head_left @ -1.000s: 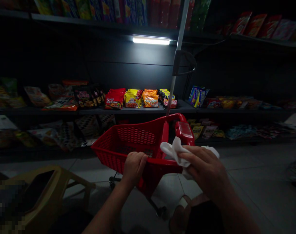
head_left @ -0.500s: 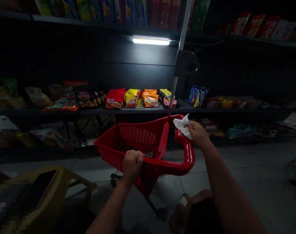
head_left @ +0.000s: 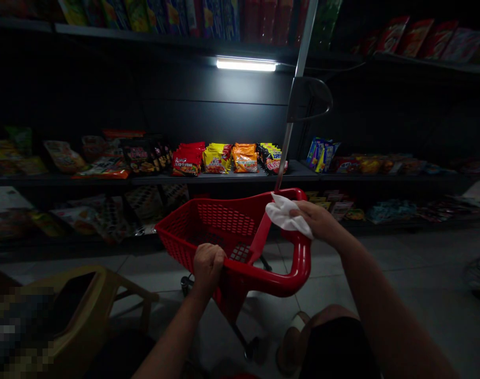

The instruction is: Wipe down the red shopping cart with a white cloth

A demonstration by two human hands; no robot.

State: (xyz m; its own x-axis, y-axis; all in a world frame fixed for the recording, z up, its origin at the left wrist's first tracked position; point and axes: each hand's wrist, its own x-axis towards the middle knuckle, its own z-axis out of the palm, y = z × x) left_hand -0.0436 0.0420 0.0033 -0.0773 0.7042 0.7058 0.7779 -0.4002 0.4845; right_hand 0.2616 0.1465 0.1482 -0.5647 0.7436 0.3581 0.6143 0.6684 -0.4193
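Observation:
A small red shopping cart (head_left: 227, 218) with a perforated plastic basket stands before me, its looped handle (head_left: 299, 266) on the right. My left hand (head_left: 208, 266) is closed around the near rim of the basket. In my right hand (head_left: 316, 221) is a white cloth (head_left: 287, 215), pinched between the fingers and lying over the far part of the handle loop. A metal pole (head_left: 291, 131) with a dark clip-like holder (head_left: 309, 100) rises from behind the cart's handle end.
Shelves (head_left: 224, 179) of packaged snacks run across the back, under a lit tube lamp (head_left: 245, 64). A yellowish stool (head_left: 101, 287) with a dark flat object on it stands at lower left. My leg and foot (head_left: 293, 337) are below the handle.
My right hand and the white cloth have moved slightly left and down along the handle. The handle end of the cart has turned a little, and the pole leans slightly further right.

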